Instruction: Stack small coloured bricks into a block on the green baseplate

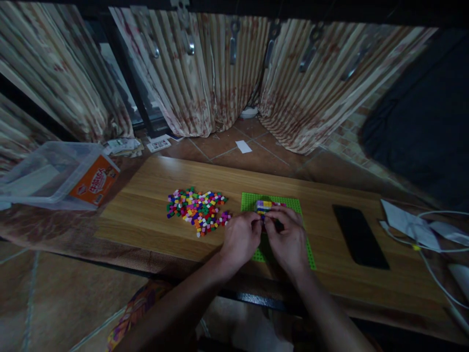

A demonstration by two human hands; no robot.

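A green studded baseplate (pixel 308 252) lies on the wooden board, with a low block of small coloured bricks (pixel 263 204) built up on it. Both hands meet at the near side of that block. My left hand (pixel 242 235) is closed in a pinch, its fingertips against the bricks; whatever sits between them is too small to make out. My right hand (pixel 287 233) bends over the block, thumb and forefinger pinched close to the left fingertips. It hides much of the block's right part. Left of the plate spreads a loose pile of tiny multicoloured bricks (pixel 200 209).
A black phone (pixel 361 237) rests on the wooden board (pixel 139 210) at the right, near white cables (pixel 436 252) and papers. To the far left stands a clear plastic bin (pixel 58 195) with an orange label. Curtains hang behind, and a white card (pixel 244 146) lies on the tiled floor.
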